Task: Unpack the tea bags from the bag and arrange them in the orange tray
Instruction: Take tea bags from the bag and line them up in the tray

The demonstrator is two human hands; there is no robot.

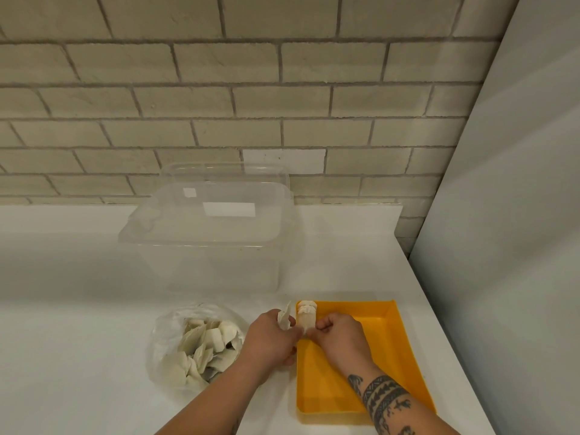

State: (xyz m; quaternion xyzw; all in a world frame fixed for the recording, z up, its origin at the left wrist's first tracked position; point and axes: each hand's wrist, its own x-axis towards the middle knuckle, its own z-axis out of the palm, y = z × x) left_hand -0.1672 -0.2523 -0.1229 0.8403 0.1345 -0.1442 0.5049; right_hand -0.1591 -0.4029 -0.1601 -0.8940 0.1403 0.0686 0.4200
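Orange tray (389, 340) sits on a white counter (78, 309) at the person's right, w/ a short row of tea bags (307, 317) started in its far-left corner. Right hand (340, 335) pinches the near end of that row, fingers pressed together on a bag being set in place. Left hand (270, 339) is closed around several loose tea bags (285, 317), their tops sticking up past the thumb just outside the tray's left wall.

Step in hand, by the look of it: feeding bags one at a time from left to right hand & lining them up. Task looks early; most of the tray floor is bare & the clear plastic bag (194, 343), left of the hands, holds a big heap of tea bags.

Next move likely calls for passing another bag across & tucking it against the row w/o toppling the ones standing.

Behind, a large clear container (213, 240) stands against the brick wall (219, 105), well apart from the work. Nothing blocks the tray; the right forearm (386, 400) crosses its near half.
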